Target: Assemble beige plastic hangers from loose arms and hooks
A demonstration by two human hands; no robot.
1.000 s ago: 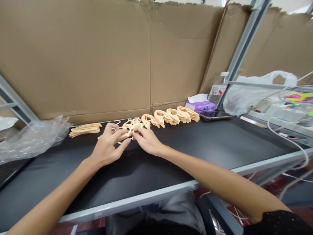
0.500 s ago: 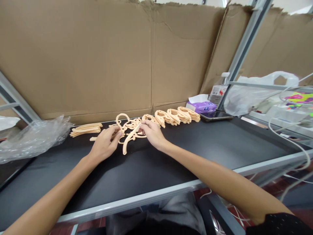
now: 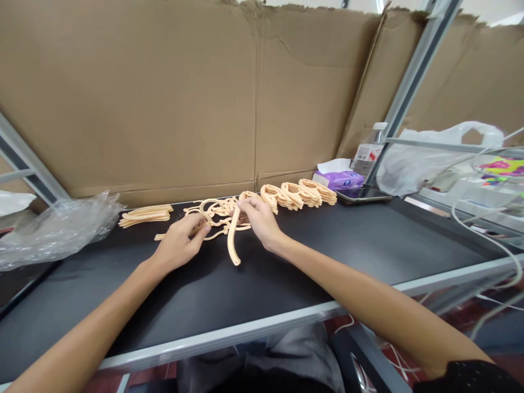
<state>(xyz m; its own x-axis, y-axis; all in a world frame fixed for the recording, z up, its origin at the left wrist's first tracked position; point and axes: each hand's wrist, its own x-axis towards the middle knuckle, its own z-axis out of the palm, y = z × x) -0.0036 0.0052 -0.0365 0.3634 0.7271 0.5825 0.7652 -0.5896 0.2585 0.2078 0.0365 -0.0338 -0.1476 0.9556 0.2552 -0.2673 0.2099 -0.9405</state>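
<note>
My right hand (image 3: 262, 222) pinches one end of a curved beige strip (image 3: 233, 245). The strip hangs toward me, and its free end has a small hole. My left hand (image 3: 180, 239) is closed on a beige hook-shaped piece (image 3: 203, 206), whose round loop rises above the fingers; the rest of it is partly hidden. A flat beige end (image 3: 159, 237) juts out left of that hand, and I cannot tell which piece it belongs to. Behind and between both hands lies a loose pile of beige hook pieces (image 3: 224, 207).
Stacked beige strips (image 3: 146, 214) lie at the left, beside crumpled clear plastic (image 3: 61, 229). Rows of stacked hook pieces (image 3: 291, 196) stretch right toward a purple tissue pack (image 3: 339, 179), a tablet (image 3: 362, 194) and a bottle (image 3: 368, 153). Cardboard (image 3: 172, 109) walls off the back of the black table (image 3: 311, 273).
In my right hand the strip has turned, its free end swinging to the right and toward me. The loop at my left hand has tipped lower and to the right.
</note>
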